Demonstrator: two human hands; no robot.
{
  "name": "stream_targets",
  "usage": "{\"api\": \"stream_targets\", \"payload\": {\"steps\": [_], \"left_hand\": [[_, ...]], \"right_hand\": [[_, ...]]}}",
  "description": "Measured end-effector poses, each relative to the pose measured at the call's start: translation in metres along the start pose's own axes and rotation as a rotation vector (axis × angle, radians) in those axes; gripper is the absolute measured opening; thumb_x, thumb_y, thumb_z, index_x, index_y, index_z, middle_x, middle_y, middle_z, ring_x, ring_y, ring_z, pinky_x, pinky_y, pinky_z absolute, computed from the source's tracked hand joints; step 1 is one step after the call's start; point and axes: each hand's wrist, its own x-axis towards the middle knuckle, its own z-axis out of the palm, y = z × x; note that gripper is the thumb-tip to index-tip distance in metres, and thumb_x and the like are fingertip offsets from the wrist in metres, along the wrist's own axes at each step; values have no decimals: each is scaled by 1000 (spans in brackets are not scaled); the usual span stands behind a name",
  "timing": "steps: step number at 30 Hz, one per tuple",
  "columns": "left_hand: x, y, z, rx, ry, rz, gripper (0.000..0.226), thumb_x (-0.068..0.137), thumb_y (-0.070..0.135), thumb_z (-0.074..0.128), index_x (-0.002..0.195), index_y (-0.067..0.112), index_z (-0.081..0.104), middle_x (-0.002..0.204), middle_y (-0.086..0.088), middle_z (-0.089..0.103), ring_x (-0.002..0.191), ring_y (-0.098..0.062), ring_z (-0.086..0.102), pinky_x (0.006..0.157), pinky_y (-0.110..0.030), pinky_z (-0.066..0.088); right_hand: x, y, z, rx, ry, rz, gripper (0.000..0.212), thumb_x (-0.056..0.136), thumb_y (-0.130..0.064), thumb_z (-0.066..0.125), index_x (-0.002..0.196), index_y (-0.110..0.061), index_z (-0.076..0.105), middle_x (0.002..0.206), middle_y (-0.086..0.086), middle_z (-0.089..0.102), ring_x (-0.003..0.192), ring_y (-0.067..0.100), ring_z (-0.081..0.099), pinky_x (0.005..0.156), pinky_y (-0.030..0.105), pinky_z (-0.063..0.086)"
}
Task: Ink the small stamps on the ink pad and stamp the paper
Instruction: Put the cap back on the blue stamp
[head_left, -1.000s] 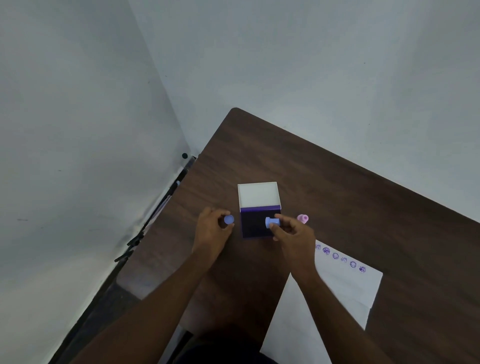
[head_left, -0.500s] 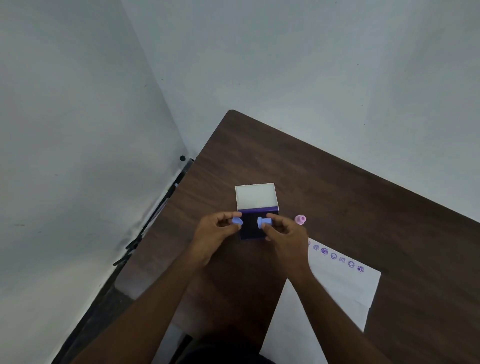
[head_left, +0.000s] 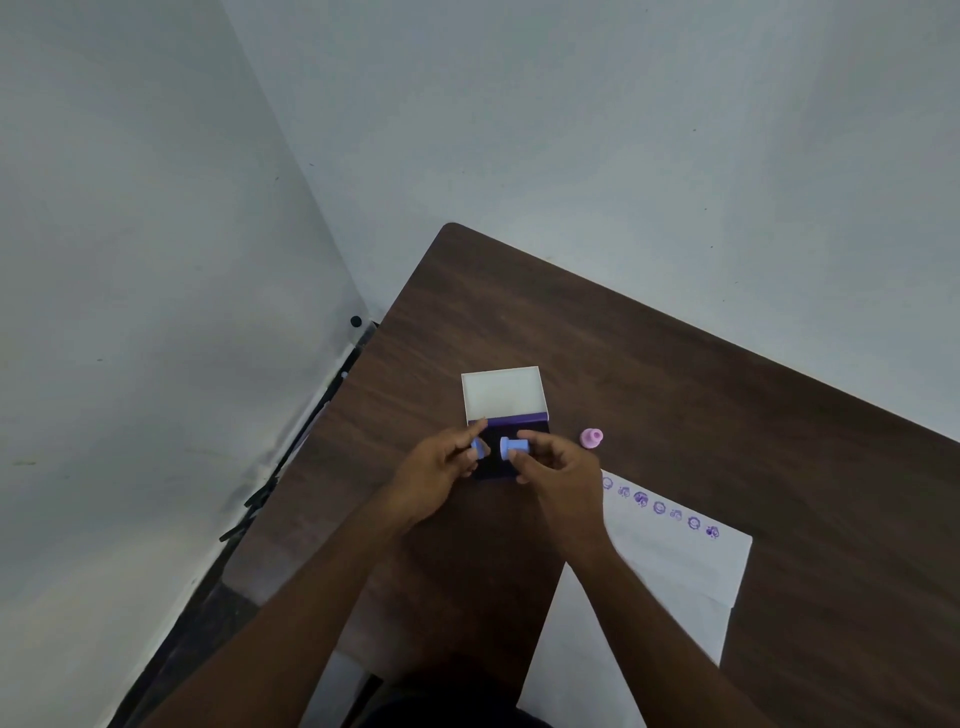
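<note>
**A:** What do I have in my hands right now?

**B:** Your left hand (head_left: 436, 475) pinches a little blue piece (head_left: 479, 448) in its fingers. Your right hand (head_left: 558, 480) pinches a blue stamp (head_left: 513, 448), lying on its side. Both are held just above the dark ink pad (head_left: 511, 434), near each other but not touching.

**A:** Is the pad open?

**B:** Yes. Its white lid (head_left: 504, 393) is flipped back on the far side. The pad sits on the brown surface (head_left: 675, 395).

**A:** How much have I done so far?

**B:** I think a good bit. The paper (head_left: 670, 571) lies to your right, and a row of purple marks (head_left: 660, 507) runs along its top edge. The rest of the sheet is still white, so there is lots of room left.

**A:** What is left to do?

**B:** I guess this blue stamp needs ink, then a press on the paper. A pink stamp (head_left: 591, 437) stands by itself just beside the pad, too.

**A:** Can you read any words or names?

**B:** No. I see no writing on the pad or lid. The purple marks are too small to make out.
</note>
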Motion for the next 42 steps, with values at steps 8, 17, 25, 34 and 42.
{"api": "stream_targets", "payload": {"steps": [8,17,25,34,42], "left_hand": [[0,2,3,-48,54,-12,38,87,15,69,112,39,55,95,28,70,95,8,64,72,-7,49],[-1,3,1,-86,52,-18,45,84,17,73,123,31,57,102,20,71,100,8,64,73,-5,47],[-2,5,7,-127,105,28,22,83,13,73,101,24,69,83,24,72,85,6,68,68,-4,47],[-6,2,6,-227,149,35,22,81,14,75,98,27,74,93,15,75,88,-4,71,71,-11,52],[-9,-1,11,-284,204,61,28,77,9,78,103,19,75,96,7,77,91,-11,72,81,-25,57]], "right_hand": [[-2,0,4,-42,-27,-10,26,82,-19,73,108,-14,70,99,5,73,87,18,69,84,43,58],[-3,1,4,-77,-42,-14,28,82,-19,72,110,-14,69,103,7,72,91,20,68,88,44,56],[-2,1,2,-93,-51,-6,30,83,-20,72,111,-12,69,105,8,72,92,21,67,91,43,55],[0,0,5,-55,-70,2,30,84,-20,71,113,-11,68,102,9,73,88,20,69,88,35,56],[4,1,2,14,-122,21,31,83,-19,71,113,-10,68,99,10,73,78,17,71,81,30,58]]}}
